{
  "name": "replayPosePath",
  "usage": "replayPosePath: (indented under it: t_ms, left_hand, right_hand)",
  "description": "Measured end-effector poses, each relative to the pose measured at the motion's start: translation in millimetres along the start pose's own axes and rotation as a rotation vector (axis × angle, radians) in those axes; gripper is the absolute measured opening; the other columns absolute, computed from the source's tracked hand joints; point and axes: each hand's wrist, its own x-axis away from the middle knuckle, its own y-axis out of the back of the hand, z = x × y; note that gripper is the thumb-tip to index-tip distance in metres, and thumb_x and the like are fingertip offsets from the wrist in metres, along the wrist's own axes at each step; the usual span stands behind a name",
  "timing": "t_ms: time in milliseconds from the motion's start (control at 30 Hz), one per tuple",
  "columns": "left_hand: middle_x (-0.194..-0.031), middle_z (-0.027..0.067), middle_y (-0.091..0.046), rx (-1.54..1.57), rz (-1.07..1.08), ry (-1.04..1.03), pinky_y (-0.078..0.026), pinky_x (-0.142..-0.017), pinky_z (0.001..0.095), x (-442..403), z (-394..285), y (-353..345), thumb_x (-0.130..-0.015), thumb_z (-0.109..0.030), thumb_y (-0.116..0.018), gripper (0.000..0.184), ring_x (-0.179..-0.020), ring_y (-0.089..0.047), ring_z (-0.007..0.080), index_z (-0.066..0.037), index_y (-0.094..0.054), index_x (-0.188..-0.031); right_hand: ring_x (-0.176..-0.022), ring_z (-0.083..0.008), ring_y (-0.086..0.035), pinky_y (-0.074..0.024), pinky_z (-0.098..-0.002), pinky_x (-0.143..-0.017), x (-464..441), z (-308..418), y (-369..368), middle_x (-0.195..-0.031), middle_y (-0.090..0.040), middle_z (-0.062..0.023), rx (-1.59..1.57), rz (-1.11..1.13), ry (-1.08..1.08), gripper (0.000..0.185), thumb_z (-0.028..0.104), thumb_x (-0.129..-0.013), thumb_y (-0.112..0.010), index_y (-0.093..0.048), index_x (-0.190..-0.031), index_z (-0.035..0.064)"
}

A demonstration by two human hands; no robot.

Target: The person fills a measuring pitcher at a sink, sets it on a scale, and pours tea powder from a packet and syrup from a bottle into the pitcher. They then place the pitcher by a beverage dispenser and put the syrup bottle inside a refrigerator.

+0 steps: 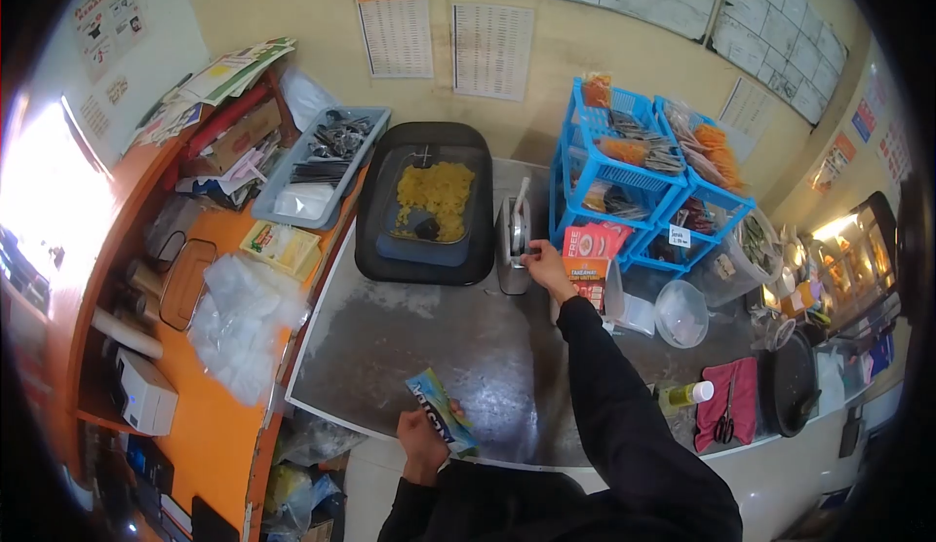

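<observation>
My left hand (421, 445) is closed round a blue and green printed packet (441, 413), held tilted over the counter's front edge. My right hand (549, 269) reaches forward to a narrow metal holder (513, 274), which has silver utensils and a white handle (524, 194) standing in it. The fingertips are pinched at the holder's right side; exactly what they grip is too small to tell. Just right of that hand stand red and orange leaflets (588, 259). Left of the holder, a black tray (373, 250) bears a dish of crumbly yellow food (439, 191).
Blue stacked baskets (624, 172) of packets stand at the back right. Nearby are a clear tub (682, 314), a bottle (686, 394) and scissors (724, 427) on a red cloth (743, 386). An orange shelf with plastic bags (244, 318) and a cutlery bin (322, 186) borders the left.
</observation>
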Motion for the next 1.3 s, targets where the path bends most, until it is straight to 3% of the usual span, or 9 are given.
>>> replayPosePath:
  t_ms: [267, 300, 433, 533, 733, 867, 1000, 1167, 1300]
  left_hand:
    - [-0.1, 0.0167, -0.055, -0.317, 0.062, 0.254, -0.051, -0.083, 0.052, -29, -26, -27, -0.09, -0.017, -0.055, 0.035, -0.092, -0.06, 0.0344, -0.006, -0.039, -0.12]
    - [-0.099, 0.0156, -0.057, -0.434, 0.022, 0.229, -0.056, -0.07, 0.0438, -30, -27, -46, -0.093, -0.024, -0.056, 0.04, -0.081, -0.062, 0.0285, -0.005, -0.037, -0.122]
    - [-0.102, 0.0152, -0.061, -0.671, 0.108, 0.357, -0.052, -0.054, 0.0296, -79, -31, -41, -0.094, -0.027, -0.055, 0.043, -0.074, -0.062, 0.0191, -0.005, -0.038, -0.126]
    - [-0.097, 0.0139, -0.06, -0.61, 0.156, 0.476, -0.049, -0.049, 0.0261, -127, -19, -40, -0.094, -0.032, -0.054, 0.041, -0.069, -0.059, 0.016, -0.005, -0.043, -0.123]
    - [-0.086, 0.01, -0.054, -0.512, 0.35, 1.024, -0.043, -0.043, 0.0227, -218, 5, -48, -0.09, -0.047, -0.053, 0.046, -0.065, -0.054, 0.0141, -0.01, -0.045, -0.116]
    - [-0.076, 0.0072, -0.052, -0.716, 0.312, 1.106, -0.042, -0.043, 0.0215, -246, -1, -67, -0.089, -0.054, -0.05, 0.049, -0.056, -0.052, 0.0126, -0.009, -0.05, -0.108]
    - [-0.071, 0.008, -0.053, -0.636, 0.254, 1.21, -0.04, -0.033, 0.0208, -268, -2, -60, -0.091, -0.05, -0.051, 0.047, -0.046, -0.049, 0.0111, -0.006, -0.051, -0.106]
    - [-0.069, 0.0107, -0.049, -0.428, 0.233, 1.344, -0.035, -0.028, 0.0197, -279, 3, -34, -0.095, -0.051, -0.04, 0.045, -0.04, -0.043, 0.0099, -0.011, -0.052, -0.113]
    - [-0.066, 0.0112, -0.047, -0.478, 0.241, 1.348, -0.034, -0.028, 0.0195, -284, -3, -26, -0.096, -0.049, -0.038, 0.043, -0.036, -0.039, 0.0088, -0.012, -0.052, -0.114]
  right_hand:
    - [-0.081, -0.0205, -0.062, -0.0487, -0.0314, -0.072, -30, -29, -15, -0.092, -0.063, -0.0115, -0.19, -0.013, -0.211, 0.053, 0.009, -0.071, -0.076, -0.049, -0.116, -0.0019]
    - [-0.081, -0.0194, -0.062, -0.0484, -0.0304, -0.071, -25, -26, -12, -0.092, -0.064, -0.0118, -0.288, -0.013, -0.213, 0.053, 0.008, -0.072, -0.075, -0.047, -0.117, -0.002]
    - [-0.076, -0.0145, -0.061, -0.0466, -0.0257, -0.064, 62, 61, 39, -0.089, -0.065, -0.0116, -0.448, 0.003, -0.176, 0.054, 0.004, -0.076, -0.071, -0.041, -0.121, -0.0017]
    - [-0.071, -0.0113, -0.06, -0.0443, -0.0228, -0.058, 121, 77, 54, -0.084, -0.065, -0.0098, -0.477, 0.02, -0.22, 0.052, 0.003, -0.077, -0.07, -0.04, -0.12, -0.0005]
    - [-0.063, -0.0074, -0.055, -0.0406, -0.0205, -0.052, 154, 68, 55, -0.08, -0.064, -0.009, -0.454, 0.005, -0.27, 0.042, 0.003, -0.081, -0.066, -0.039, -0.113, 0.0023]
    - [-0.063, -0.0068, -0.055, -0.0408, -0.0202, -0.054, 159, 44, 46, -0.079, -0.064, -0.0091, -0.454, 0.011, -0.215, 0.039, 0.001, -0.082, -0.063, -0.036, -0.11, 0.0039]
    - [-0.076, -0.0131, -0.063, -0.0471, -0.0225, -0.066, 167, 14, 18, -0.084, -0.064, -0.0113, -0.517, 0.034, -0.171, 0.042, -0.005, -0.082, -0.06, -0.033, -0.113, 0.0052]
    - [-0.063, -0.0118, -0.059, -0.0446, -0.0264, -0.054, 162, -24, -37, -0.072, -0.059, -0.007, -0.337, -0.174, -0.1, 0.037, 0.0, -0.082, -0.063, -0.033, -0.104, 0.0038]
    - [-0.062, -0.0201, -0.06, -0.0457, -0.0327, -0.055, 146, -30, -51, -0.073, -0.059, -0.0119, -0.257, -0.297, -0.015, 0.04, 0.005, -0.08, -0.067, -0.033, -0.102, 0.0028]
